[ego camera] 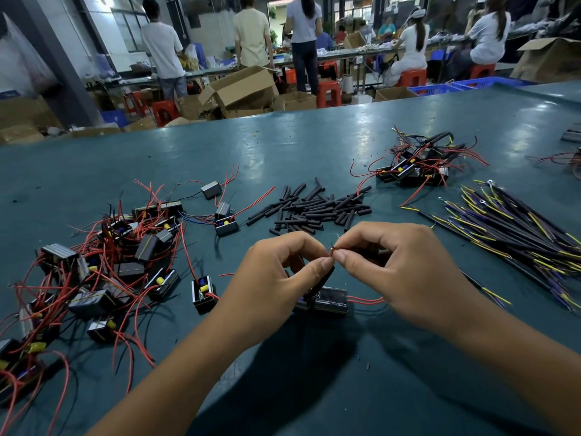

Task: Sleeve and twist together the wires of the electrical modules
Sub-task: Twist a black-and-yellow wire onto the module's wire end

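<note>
My left hand [276, 278] and my right hand [396, 272] meet above the green table [283, 146], each pinching the bare red wire ends [332, 247] between thumb and forefinger. Below them a black electrical module [330, 302] lies on the table, its red lead [366, 299] running right under my right hand. A black sleeve seems to hang under my left fingers, mostly hidden. Loose black sleeves [314, 207] lie in a pile just beyond my hands.
A tangle of modules with red wires [103, 272] fills the left of the table. Another module heap [415, 165] sits far right. A bundle of black, yellow and purple cables [515, 231] lies at right. People work at benches behind.
</note>
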{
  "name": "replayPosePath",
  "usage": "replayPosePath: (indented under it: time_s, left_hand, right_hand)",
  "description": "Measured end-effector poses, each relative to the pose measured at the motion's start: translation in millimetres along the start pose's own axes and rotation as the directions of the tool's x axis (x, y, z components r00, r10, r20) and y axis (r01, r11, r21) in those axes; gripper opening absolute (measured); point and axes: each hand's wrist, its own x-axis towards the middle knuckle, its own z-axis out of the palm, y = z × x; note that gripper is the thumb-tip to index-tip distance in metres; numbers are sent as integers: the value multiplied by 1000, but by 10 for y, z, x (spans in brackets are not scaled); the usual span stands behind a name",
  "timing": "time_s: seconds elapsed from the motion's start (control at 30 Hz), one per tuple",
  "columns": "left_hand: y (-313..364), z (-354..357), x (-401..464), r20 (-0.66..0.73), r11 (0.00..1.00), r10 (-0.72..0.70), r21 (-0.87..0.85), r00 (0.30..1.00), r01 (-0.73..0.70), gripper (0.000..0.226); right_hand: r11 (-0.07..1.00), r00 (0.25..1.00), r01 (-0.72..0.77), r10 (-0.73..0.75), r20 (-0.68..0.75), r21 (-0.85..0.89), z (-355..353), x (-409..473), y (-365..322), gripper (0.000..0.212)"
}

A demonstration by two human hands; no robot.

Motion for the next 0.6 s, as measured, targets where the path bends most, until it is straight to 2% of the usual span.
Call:
replayPosePath:
  time_s: [0.6]
  left_hand:
    - [-30,1,5,20,999,-10,-38,1000,11,7]
  right_hand:
    - [999,1000,-12,12,3,-43,-55,26,-10,12]
